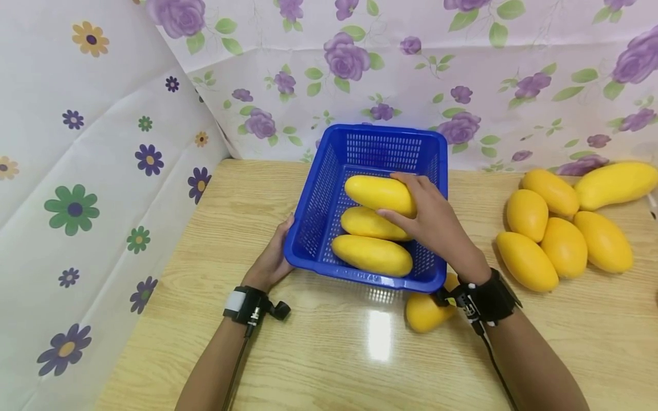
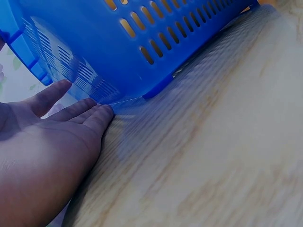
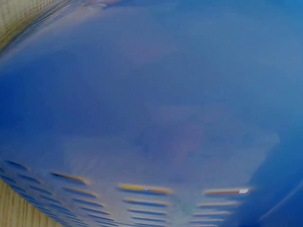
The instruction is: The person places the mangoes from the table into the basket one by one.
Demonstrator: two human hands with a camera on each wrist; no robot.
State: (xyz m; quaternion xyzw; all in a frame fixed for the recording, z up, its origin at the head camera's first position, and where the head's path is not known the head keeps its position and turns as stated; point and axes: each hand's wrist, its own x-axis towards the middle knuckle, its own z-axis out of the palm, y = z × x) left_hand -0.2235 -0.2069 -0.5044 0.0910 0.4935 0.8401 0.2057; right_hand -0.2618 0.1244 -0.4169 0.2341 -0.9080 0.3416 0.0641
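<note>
A blue plastic basket [image 1: 308, 262] with slotted walls stands on the wooden table. Inside it lie two long yellow fruits, a front one [image 1: 372, 256] and a middle one [image 1: 367, 222]. Over the back part of the basket, my right hand [image 1: 437, 220] grips a third long yellow fruit [image 1: 380, 193] between thumb and fingers. My left hand [image 1: 272, 260] touches the basket's left side, its fingers straight against the low outer wall in the left wrist view. Blue basket wall [image 3: 156, 118] fills the right wrist view, so the right hand is hidden there.
Several yellow mangoes [image 1: 564, 246] lie grouped at the right, beside another long yellow fruit [image 1: 617, 184]. One more mango [image 1: 424, 313] sits near the basket's front right corner, partly under the right wrist. Flowered cloth [image 1: 380, 74] hangs behind and along the left.
</note>
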